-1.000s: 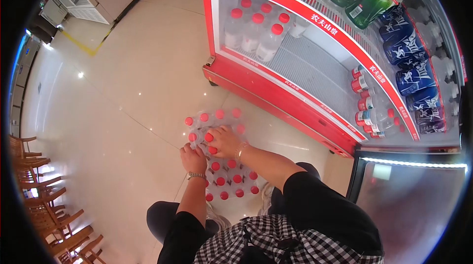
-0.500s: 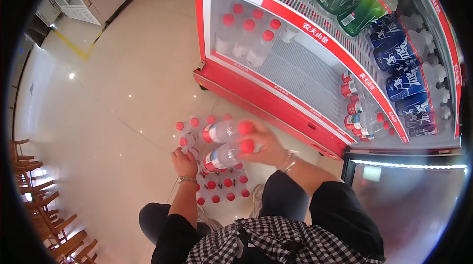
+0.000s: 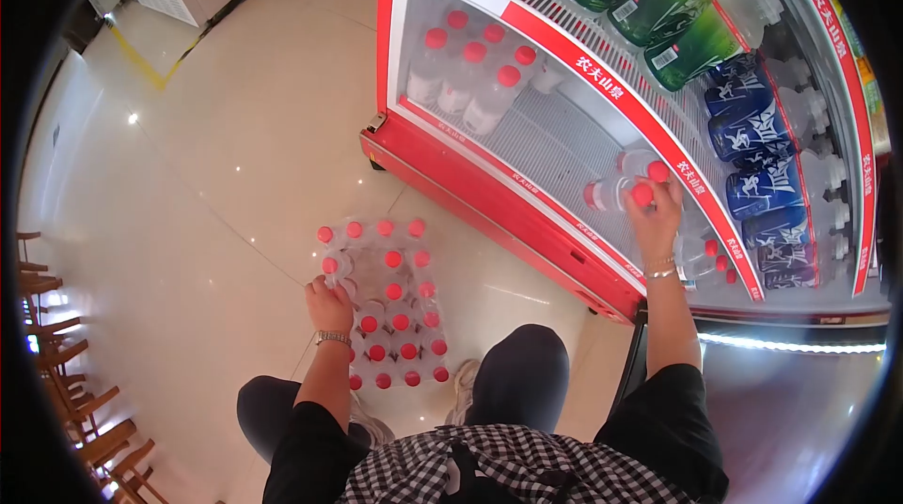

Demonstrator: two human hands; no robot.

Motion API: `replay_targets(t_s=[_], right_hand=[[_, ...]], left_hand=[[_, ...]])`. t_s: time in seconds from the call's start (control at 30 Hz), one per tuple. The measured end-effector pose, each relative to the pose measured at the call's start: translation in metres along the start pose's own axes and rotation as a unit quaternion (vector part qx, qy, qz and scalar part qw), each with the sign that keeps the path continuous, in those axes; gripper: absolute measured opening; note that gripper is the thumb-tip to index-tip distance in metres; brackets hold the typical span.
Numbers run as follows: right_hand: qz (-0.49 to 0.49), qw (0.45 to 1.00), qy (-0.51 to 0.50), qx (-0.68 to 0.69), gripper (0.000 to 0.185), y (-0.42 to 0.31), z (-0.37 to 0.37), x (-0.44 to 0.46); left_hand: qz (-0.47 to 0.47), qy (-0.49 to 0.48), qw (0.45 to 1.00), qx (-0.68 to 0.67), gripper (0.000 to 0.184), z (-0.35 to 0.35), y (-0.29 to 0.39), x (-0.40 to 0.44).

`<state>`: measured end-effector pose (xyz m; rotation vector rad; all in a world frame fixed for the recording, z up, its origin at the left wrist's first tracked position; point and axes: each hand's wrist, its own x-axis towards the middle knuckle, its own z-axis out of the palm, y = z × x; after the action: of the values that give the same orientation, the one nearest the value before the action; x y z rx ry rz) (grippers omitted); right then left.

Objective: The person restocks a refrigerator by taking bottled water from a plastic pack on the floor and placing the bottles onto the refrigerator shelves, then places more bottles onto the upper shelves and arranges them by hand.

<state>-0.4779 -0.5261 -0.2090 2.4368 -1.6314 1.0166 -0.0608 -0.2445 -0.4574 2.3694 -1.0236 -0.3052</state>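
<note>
My right hand (image 3: 656,222) is inside the fridge's bottom shelf, its fingers closed around the red caps of two water bottles (image 3: 613,194). The bottles are tilted, their bases pointing left into the shelf. On the floor stands a pack of clear water bottles (image 3: 400,323) with red caps, in plastic wrap with a gap among the bottles at its upper middle. My left hand (image 3: 329,307) is closed at the left edge of the pack, gripping the plastic wrap just below a red-capped bottle.
The red drinks fridge (image 3: 489,194) stands open, its door (image 3: 781,401) swung to the lower right. Several water bottles (image 3: 475,81) stand at the shelf's left end, others lie at its right. Green and blue bottles (image 3: 762,184) fill the shelf above. Wooden chairs (image 3: 85,410) line the left.
My right hand has carried the two water bottles from above the floor pack up and right into the fridge's bottom shelf. My left hand stays at the pack's edge.
</note>
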Motion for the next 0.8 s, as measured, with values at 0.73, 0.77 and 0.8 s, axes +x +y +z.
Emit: replay_targets(t_s=[0.73, 0.77, 0.8], right_hand=[[0.288, 0.921, -0.125, -0.229, 0.044, 0.155, 0.022, 0.069], [0.296, 0.913, -0.143, -0.241, 0.044, 0.149, 0.024, 0.069], [0.317, 0.895, -0.171, -0.264, 0.045, 0.136, 0.023, 0.070]], left_hand=[[-0.039, -0.009, 0.999, -0.005, 0.034, 0.002, 0.002, 0.001], [-0.057, -0.016, 0.998, -0.010, 0.034, 0.000, 0.004, 0.001], [-0.025, 0.008, 1.000, -0.012, 0.033, 0.010, -0.003, 0.001]])
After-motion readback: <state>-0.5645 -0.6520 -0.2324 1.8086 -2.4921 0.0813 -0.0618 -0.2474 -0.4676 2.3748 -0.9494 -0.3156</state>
